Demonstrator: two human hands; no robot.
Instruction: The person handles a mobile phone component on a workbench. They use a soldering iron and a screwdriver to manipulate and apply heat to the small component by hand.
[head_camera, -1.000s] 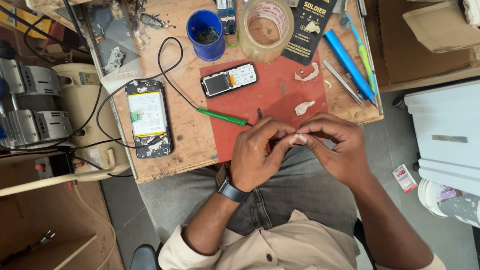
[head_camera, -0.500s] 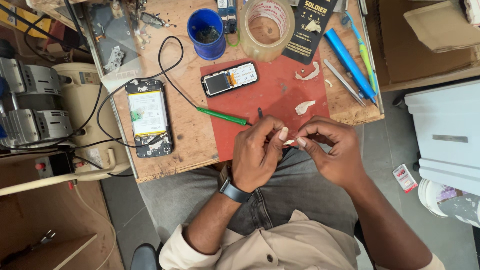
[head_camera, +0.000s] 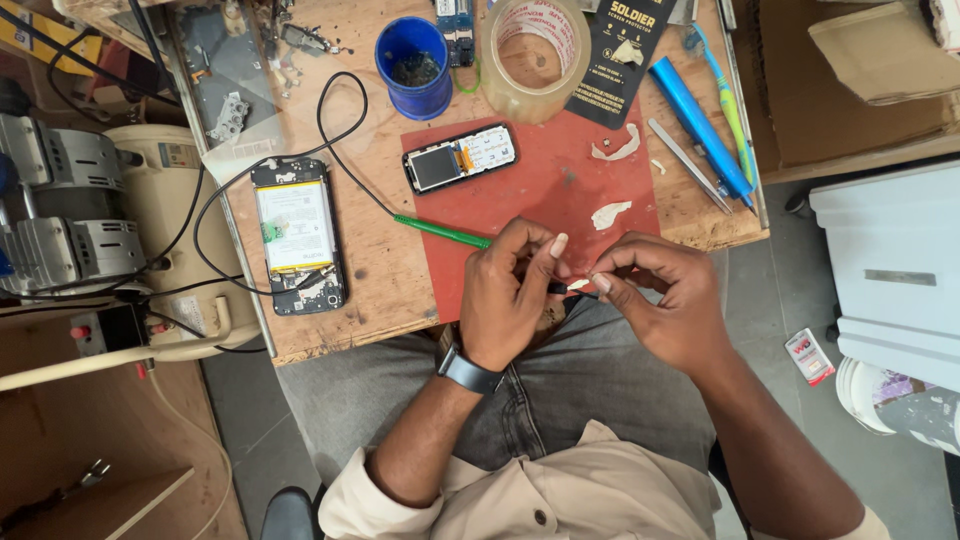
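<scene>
My left hand (head_camera: 512, 300) and my right hand (head_camera: 665, 300) meet over my lap at the near edge of the red mat (head_camera: 560, 195). Between their fingertips they pinch a small dark part (head_camera: 572, 289); what it is I cannot tell. The left wrist wears a dark watch (head_camera: 466, 368). On the mat lie a small opened phone (head_camera: 460, 158) and torn white scraps (head_camera: 611, 213). A green-handled tool (head_camera: 440, 231) lies at the mat's left edge, close to my left hand.
A larger opened phone (head_camera: 297, 233) lies left on the wooden table (head_camera: 375, 270) with a black cable. A blue cup (head_camera: 414, 66), tape roll (head_camera: 533, 55), black card, blue tube (head_camera: 700, 115) and tweezers (head_camera: 688, 164) sit behind. A machine (head_camera: 120, 240) stands left, white boxes (head_camera: 890, 270) right.
Both hands have shifted slightly and drawn a little apart, the fingertips still working the small part between them. Nothing on the table has moved.
</scene>
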